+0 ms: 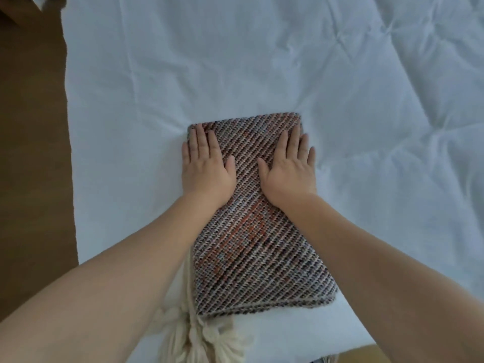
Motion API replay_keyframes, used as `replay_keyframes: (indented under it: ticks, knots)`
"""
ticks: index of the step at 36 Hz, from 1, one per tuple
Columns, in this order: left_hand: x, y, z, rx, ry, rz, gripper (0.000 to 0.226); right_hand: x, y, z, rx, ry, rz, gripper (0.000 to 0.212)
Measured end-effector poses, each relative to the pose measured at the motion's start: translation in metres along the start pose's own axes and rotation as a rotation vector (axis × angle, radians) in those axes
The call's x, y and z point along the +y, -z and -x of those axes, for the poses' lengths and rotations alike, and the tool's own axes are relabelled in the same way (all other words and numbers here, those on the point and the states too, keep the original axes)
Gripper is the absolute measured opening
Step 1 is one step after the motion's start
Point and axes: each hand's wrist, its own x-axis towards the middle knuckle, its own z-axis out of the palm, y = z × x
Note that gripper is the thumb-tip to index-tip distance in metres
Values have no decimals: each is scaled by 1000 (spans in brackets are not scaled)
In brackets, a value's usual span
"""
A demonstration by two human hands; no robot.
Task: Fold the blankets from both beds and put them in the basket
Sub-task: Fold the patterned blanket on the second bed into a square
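A woven blanket (259, 247) in brown, orange and white diagonal stripes lies folded into a thick rectangle near the front edge of the bed. Cream tassels (199, 334) hang out from its near left corner. My left hand (207, 166) lies flat, palm down, on the blanket's far left part, fingers together and extended. My right hand (288, 166) lies flat on the far right part in the same way. Neither hand grips anything. No basket is in view.
The bed is covered by a wrinkled white sheet (340, 87) that spreads far to the right and back. A brown wooden floor (31, 153) runs along the bed's left side. A bit of floor shows at the bottom right, below the bed's front edge.
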Motion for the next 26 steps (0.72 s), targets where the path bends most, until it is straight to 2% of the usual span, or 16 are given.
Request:
replay_keyframes:
  ticks: [4, 7, 11, 15, 20, 24, 26]
  knots:
    - [11, -7, 56, -1, -111, 46, 65, -1, -10, 68, -48, 62, 4, 74]
    - [3, -25, 73, -14, -119, 7, 64, 17, -29, 95, -54, 110, 40, 72]
    - [1, -38, 67, -4, -138, -23, 65, 53, -52, 103, -71, 25, 3, 71]
    - [2, -39, 63, -2, -139, -52, 65, 62, -56, 112, -65, -77, -69, 73]
    - [-5, -34, 84, 10, -122, 11, 66, 56, -72, 166, -5, 64, -80, 80]
    - [-17, -38, 113, -37, -88, 27, 73, 81, -86, 174, -105, -5, -84, 81]
    - [-20, -38, 117, -34, -42, 109, 77, 83, -81, 167, -90, -3, -116, 87]
